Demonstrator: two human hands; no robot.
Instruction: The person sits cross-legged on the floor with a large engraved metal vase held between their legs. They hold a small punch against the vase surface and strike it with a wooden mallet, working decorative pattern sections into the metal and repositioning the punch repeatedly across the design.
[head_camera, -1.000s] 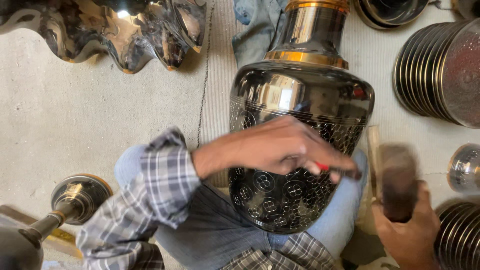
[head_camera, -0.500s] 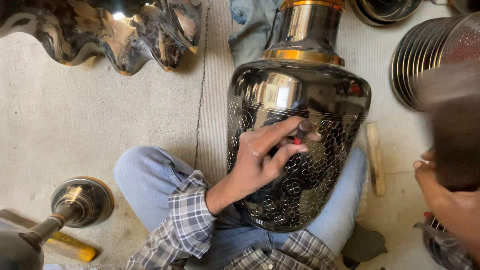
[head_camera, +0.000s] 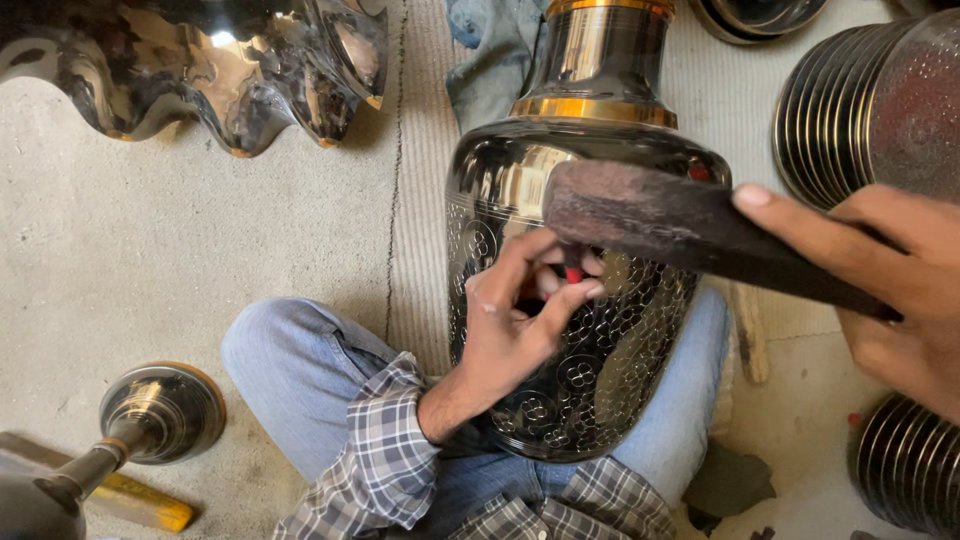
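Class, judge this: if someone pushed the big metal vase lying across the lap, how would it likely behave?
The vase would probably roll: its round belly rests on the jeans. Its polished surface looks slippery. It seems stiff and likely heavy.

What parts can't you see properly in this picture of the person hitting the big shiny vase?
Head view only:
- Small red-tipped tool: mostly hidden inside the left hand; its tip on the vase is covered.
- Wooden mallet: handle end buried in the right hand, which the frame edge cuts off.
- Vase mouth: cut off at the top edge.
- Stacked plates: cut by the right edge.
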